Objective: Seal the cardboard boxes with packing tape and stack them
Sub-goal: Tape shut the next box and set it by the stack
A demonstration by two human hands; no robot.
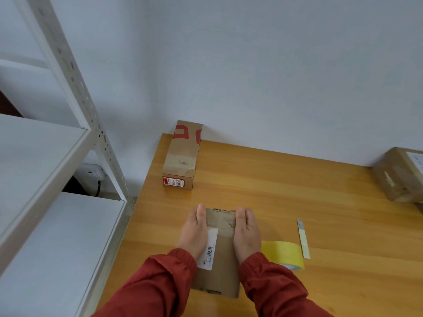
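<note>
Two flat hands are squeezing a small cardboard box (225,259) between them near the front of the wooden table (297,191), left hand (194,232) and right hand (248,234) lying along its long sides with thumbs straight on top. A yellow tape roll (283,252) is sitting just right, a box cutter (303,239) beyond it.

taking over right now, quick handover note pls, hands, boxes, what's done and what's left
Left hand and right hand press the sides of the near box, thumbs on top.
Yellow tape roll and cutter lie on the table right of it.
Done: near box, long box by the wall and box at the right edge all show tape.
Left: stack them.
</note>
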